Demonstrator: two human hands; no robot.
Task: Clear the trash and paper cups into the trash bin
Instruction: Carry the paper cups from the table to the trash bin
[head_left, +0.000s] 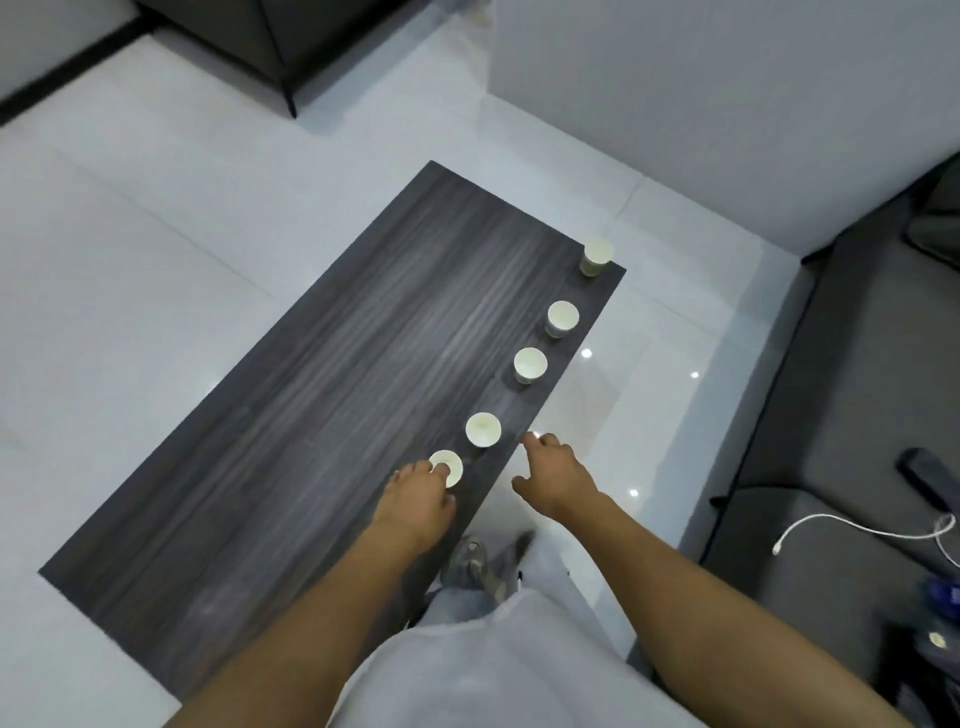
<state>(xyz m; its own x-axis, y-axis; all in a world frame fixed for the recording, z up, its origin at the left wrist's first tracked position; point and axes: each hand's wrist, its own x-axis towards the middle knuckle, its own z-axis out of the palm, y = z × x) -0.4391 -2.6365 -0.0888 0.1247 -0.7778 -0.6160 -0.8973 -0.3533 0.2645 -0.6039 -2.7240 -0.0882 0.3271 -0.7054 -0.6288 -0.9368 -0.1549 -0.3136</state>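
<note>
Five paper cups are seen standing upright in a row along one long edge of a dark wood-grain table (291, 415). The left hand (418, 501) is laid over the nearest cup (448, 466), with its fingers curled around the near side of the rim; contact with the cup is visible, but a firm grip cannot be confirmed. Just beyond those fingertips the second cup (483, 429) is found, apart from the hand. Farther out along the same line the third cup (530, 365), the fourth cup (562, 318) and the far cup (596, 256) at the table's corner are placed, each well apart from the next.

The right hand (558, 480) is held loosely open and empty, thumb spread, its index finger stretched toward the table edge just beside the second cup; nothing is touched by it. Beneath this hand a glossy white tiled floor (156, 291) is seen. To the right of the right hand, well apart, a grey sofa (841, 415) is visible with a white cable (857, 527) lying on it.
</note>
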